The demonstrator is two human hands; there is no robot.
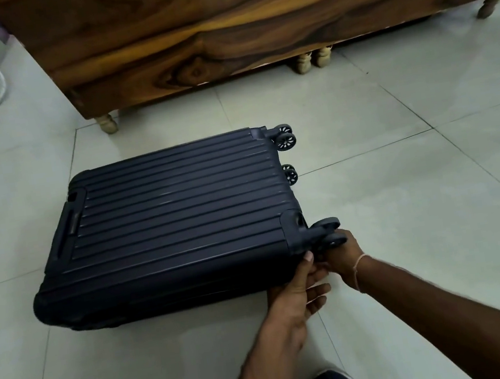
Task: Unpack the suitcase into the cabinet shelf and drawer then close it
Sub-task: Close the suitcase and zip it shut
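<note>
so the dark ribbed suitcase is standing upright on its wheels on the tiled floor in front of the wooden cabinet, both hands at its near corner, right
Not quite. In the head view the suitcase is lying flat on its side, wheels off the tiled floor. The rest holds: it lies in front of the wooden cabinet, with the left hand and right hand at its near corner.

Suitcase (169, 221): dark navy, ribbed hard shell, closed, lying flat on the tiled floor, wheels pointing right, near the wooden cabinet (249, 17).
</note>
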